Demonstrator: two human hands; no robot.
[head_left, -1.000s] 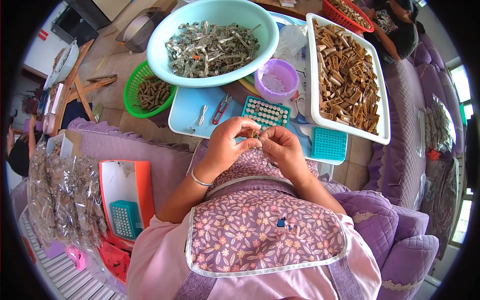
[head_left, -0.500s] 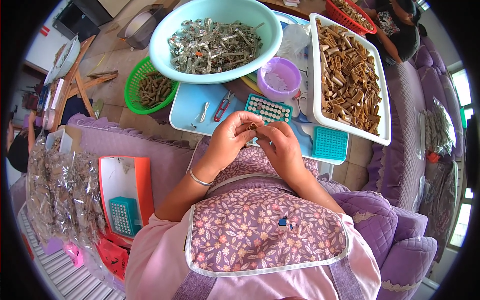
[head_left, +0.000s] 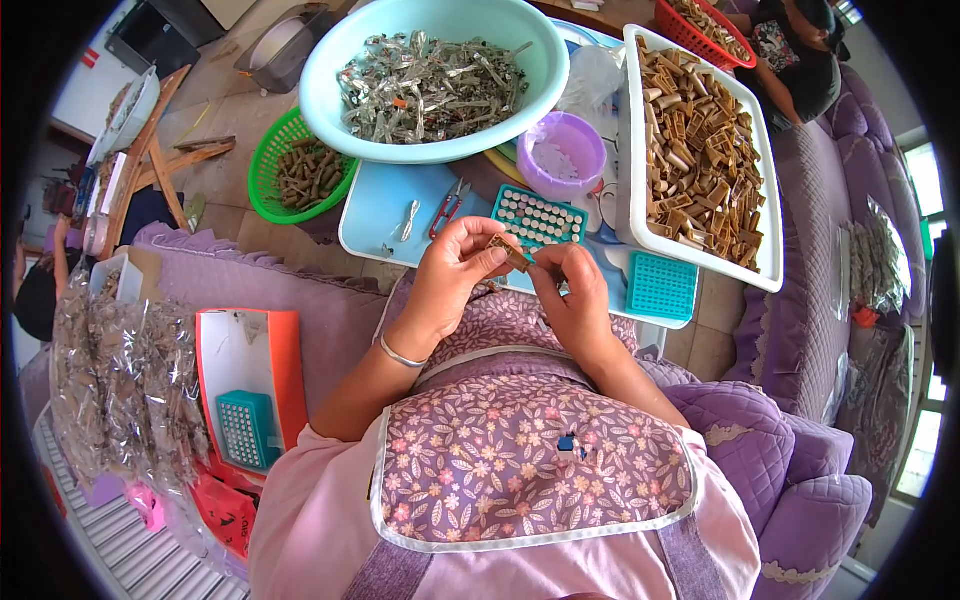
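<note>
Between the thumb and fingers of my left hand (head_left: 452, 278) is a small brown plastic casing (head_left: 512, 252), hollow and tilted down to the right. My right hand (head_left: 578, 298) is closed in a pinch at the casing's right end. A tiny greenish bit shows there, too small to name. Just beyond my fingers, on the blue tabletop (head_left: 372, 212), lies a teal rack (head_left: 538, 190) filled with pale round pieces. Red-handled pliers (head_left: 449, 210) and a coiled white cord (head_left: 410, 221) lie left of it.
A light-blue basin (head_left: 318, 100) of shiny scrap stands at the back, beside a purple bowl (head_left: 590, 170). A white tray (head_left: 634, 150) of brown casings is at right, above another teal rack (head_left: 662, 286). A green basket (head_left: 262, 178) stands left. Someone sits at the far right.
My left hand has tilted the brown casing so more of it shows. My right hand has drawn slightly right and down, its fingers now at the casing's end.
</note>
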